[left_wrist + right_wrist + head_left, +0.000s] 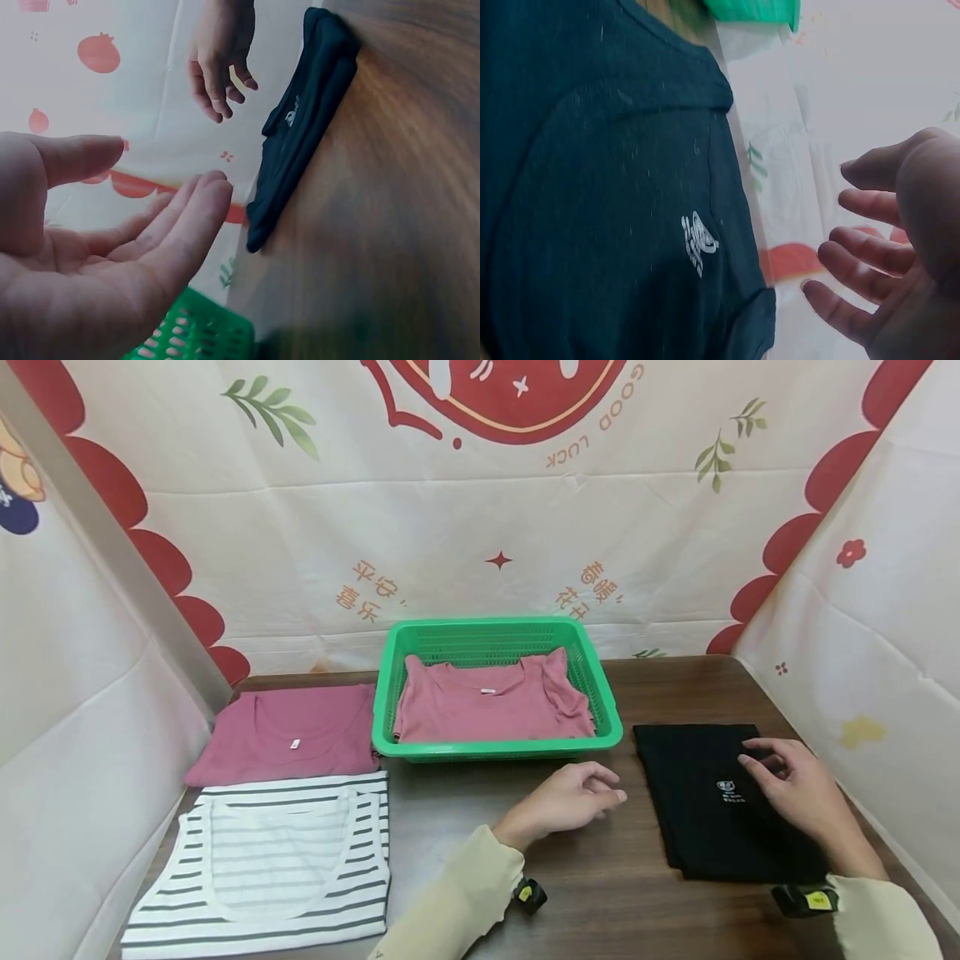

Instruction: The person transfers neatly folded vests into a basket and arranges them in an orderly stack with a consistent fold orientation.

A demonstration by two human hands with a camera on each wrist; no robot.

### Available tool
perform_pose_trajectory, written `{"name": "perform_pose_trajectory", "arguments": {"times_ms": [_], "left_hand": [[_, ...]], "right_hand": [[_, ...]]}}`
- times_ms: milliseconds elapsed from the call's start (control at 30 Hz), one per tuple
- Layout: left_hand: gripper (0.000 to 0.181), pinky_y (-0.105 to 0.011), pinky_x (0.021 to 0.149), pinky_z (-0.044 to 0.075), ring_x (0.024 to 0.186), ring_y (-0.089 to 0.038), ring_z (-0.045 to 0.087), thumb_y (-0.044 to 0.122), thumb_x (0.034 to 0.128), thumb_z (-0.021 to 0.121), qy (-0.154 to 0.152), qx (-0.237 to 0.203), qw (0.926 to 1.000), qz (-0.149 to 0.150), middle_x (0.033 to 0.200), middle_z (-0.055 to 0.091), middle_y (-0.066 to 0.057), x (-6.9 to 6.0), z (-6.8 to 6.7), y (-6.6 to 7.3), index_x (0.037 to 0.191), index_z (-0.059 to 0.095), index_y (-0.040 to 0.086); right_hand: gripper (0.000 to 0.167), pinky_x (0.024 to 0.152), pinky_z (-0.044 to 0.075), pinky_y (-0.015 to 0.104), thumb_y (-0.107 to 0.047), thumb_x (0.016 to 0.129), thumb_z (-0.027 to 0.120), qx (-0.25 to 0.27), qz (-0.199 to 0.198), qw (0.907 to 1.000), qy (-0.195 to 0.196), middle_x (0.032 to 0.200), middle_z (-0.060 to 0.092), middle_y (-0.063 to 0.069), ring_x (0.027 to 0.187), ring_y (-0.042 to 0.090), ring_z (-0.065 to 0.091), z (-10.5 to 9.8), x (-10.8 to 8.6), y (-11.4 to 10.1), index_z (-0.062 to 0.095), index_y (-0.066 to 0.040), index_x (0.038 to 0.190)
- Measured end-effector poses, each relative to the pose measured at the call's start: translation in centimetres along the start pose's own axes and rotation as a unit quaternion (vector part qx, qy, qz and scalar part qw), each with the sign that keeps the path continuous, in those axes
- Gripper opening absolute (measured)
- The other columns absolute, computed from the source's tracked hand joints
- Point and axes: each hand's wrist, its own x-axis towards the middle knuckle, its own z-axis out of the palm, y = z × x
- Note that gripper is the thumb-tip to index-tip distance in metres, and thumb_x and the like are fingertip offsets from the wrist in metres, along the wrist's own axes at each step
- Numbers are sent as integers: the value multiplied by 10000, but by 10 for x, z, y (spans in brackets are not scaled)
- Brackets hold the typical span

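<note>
A black folded garment (705, 810) with a small white print lies flat on the right of the table. Above its right part hovers my right hand (806, 789), fingers loosely bent and holding nothing; the right wrist view shows a gap between those fingers (855, 262) and the cloth. My left hand (562, 802) is over the table between the green basket (498, 748) and the black garment, its fingers relaxed around nothing. Inside the basket sits a folded pink top (491, 706) with a small white label at the neck.
On the left lie a folded dark pink top (300, 735) and, nearer, a white tank top with dark stripes (277, 860). A printed cloth (465, 527) hangs behind the wooden table (585, 893) and along both sides.
</note>
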Motion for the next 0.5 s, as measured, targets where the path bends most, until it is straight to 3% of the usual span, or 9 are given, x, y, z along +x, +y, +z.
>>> {"name": "perform_pose_trajectory", "arguments": {"times_ms": [300,500], "left_hand": [[363,-312,784,535,841,-193,701,308,945,670,256,-216,9985,-430,925,717,-35,13,17,-2,1233,617,93],[380,-386,881,536,863,-215,705,267,937,684,404,-679,9945,-683,947,719,-49,22,33,-2,1249,592,73]], "right_hand": [[240,608,382,147,-118,919,687,45,218,9997,-86,993,625,286,787,-218,374,-2,-10,24,659,57,1082],[254,607,374,122,-130,930,672,18,446,9988,-200,983,606,311,781,-242,356,-3,-15,36,649,79,1073]]}}
